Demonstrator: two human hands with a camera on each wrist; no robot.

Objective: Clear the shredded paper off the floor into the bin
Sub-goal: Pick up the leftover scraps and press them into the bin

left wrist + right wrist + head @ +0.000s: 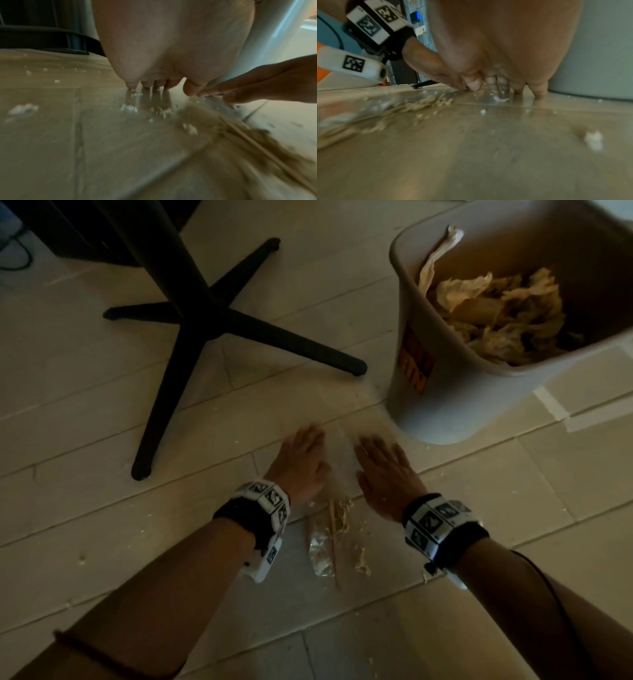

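Floor (102,392): both flat hands beside bin (445,405); shreds (342,518) behind.

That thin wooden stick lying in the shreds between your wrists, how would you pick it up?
Pinch the stick near its middle, coming straight down from above. It lies flat on the floor, long and thin, with shreds beside it, so only fingertips could get under it.

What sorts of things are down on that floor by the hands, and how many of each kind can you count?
Bins: 1, the bin, holding crumpled paper.
Table bases: 1, black table base.
Thin wooden sticks: 1, wooden stick.
Clear plastic wrappers: 1, plastic wrapper.
Shredded paper: 1 main cluster, shredded paper, plus scattered bits too small to count.
Hands: 2, left hand and right hand, flat on the floor.
Total: 7.
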